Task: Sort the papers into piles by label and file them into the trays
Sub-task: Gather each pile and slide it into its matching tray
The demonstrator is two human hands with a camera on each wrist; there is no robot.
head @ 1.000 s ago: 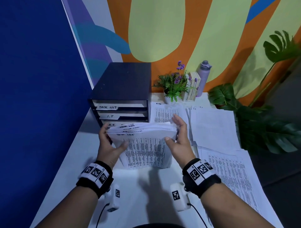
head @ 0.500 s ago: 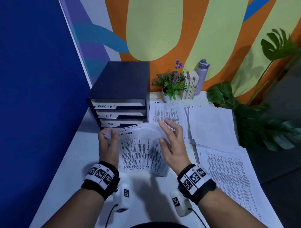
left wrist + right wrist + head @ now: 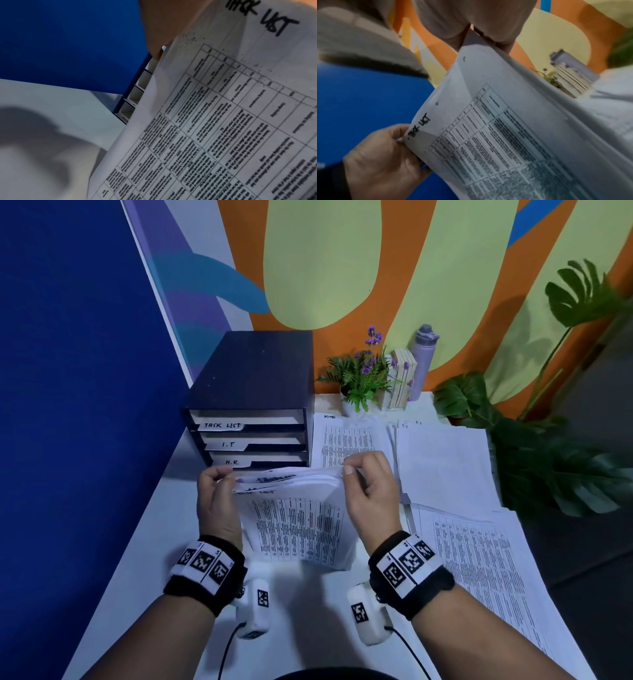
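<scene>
A person's two hands hold a stack of printed papers point(image 3: 301, 525) marked "TASK LIST" upright on its lower edge on a white desk point(image 3: 144, 542), just in front of a dark tray unit point(image 3: 253, 392). The left hand point(image 3: 217, 501), at nine o'clock of the stack, pinches the top left corner between thumb and fingers; the right hand point(image 3: 371, 491), at three o'clock, pinches the top right corner the same way, so the upper edge of the sheets curls toward the trays. The handwritten label shows clearly in the left wrist view on the stack's top sheet point(image 3: 223, 121), and again in the right wrist view, where the left hand's fingers point(image 3: 385, 155) grip the corner beside it. The tray unit stands at twelve o'clock of the stack, its slots tagged "TASK LIST" point(image 3: 222, 425), "I.T" point(image 3: 227, 444) and "H.R." point(image 3: 232, 462). At one to four o'clock, further piles of printed sheets point(image 3: 445, 467) lie flat on the desk. Behind them, against an orange and green mural, stand a small potted plant point(image 3: 361, 378), a few books point(image 3: 402, 378) and a lilac bottle point(image 3: 423, 357).
</scene>
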